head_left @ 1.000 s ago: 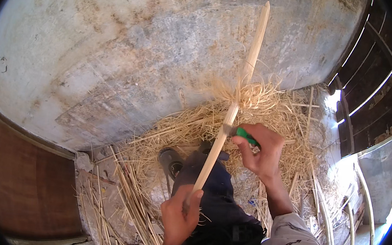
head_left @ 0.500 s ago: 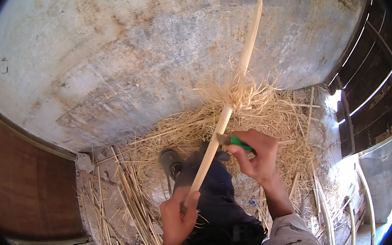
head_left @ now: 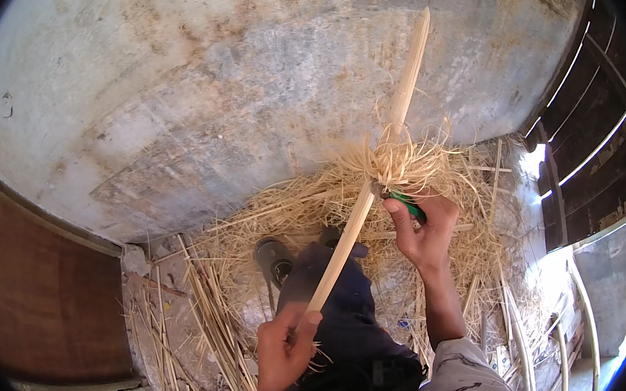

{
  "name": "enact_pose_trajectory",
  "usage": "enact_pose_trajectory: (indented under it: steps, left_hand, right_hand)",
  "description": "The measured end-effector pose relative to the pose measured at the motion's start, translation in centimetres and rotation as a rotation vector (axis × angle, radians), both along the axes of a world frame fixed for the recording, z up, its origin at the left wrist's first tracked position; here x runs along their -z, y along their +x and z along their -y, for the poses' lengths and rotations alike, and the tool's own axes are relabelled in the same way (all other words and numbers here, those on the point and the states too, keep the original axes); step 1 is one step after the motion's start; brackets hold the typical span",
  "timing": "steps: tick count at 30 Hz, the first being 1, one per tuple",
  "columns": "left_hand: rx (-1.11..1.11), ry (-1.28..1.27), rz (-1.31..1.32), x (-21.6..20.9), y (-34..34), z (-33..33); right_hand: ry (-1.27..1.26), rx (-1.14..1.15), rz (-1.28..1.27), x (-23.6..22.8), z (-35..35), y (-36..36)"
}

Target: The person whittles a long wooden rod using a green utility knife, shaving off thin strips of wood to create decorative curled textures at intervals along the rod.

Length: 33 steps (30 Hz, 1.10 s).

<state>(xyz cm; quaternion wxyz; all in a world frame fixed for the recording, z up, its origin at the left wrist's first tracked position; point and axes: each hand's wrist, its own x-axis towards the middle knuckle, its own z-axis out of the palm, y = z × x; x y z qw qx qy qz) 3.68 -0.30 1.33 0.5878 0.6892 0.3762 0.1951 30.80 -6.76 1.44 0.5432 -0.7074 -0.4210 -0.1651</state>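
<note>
My left hand (head_left: 287, 347) is closed round the near end of a long, pale split strip (head_left: 343, 255), wood or bamboo. The strip slants up and away from me, its pointed far end in front of the wall. A bunch of thin curled shavings (head_left: 391, 162) clings to it past the middle. My right hand (head_left: 429, 225) grips a knife with a green handle (head_left: 410, 203). Its blade lies against the strip just at the near side of the curls, partly hidden by them.
A heap of shavings (head_left: 457, 183) covers the floor beyond my legs. Long thin strips (head_left: 215, 314) lie at left, and more poles (head_left: 517, 343) at right. A stained grey wall (head_left: 209, 95) rises ahead, a brown panel (head_left: 33, 289) stands left, and dark slats (head_left: 598, 125) stand right.
My right hand has pushed the knife away along the strip, up to the curls. The shavings bunch has spread, and the strip's far end has tipped slightly right and lower.
</note>
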Motion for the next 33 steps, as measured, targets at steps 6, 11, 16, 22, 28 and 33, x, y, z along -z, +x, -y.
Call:
enact_pose_trajectory:
  steps: [6, 11, 16, 22, 28, 33]
  left_hand:
    - [0.0, -0.133, 0.037, -0.8, 0.2, -0.4]
    - [0.045, -0.217, 0.1, -0.4, 0.0, -1.1]
    - [0.072, -0.245, 0.082, -0.6, -0.2, -1.2]
    - [0.076, -0.239, 0.067, -0.5, -0.7, -1.1]
    - [0.095, -0.258, 0.043, 0.0, -1.5, -1.0]
    - [0.108, -0.179, 0.059, 0.1, -1.4, -1.0]
  right_hand:
    - [0.042, -0.204, -0.019, 0.8, -0.3, -1.3]
    - [-0.066, -0.239, 0.03, 0.9, 0.2, -2.4]
    - [0.051, -0.172, 0.051, 0.8, -0.4, -1.5]
    - [0.005, -0.156, 0.07, 0.6, -0.3, -1.3]
    - [0.087, -0.093, 0.06, 0.9, -0.6, 0.5]
    - [0.044, -0.28, -0.429, 0.5, -0.3, -0.4]
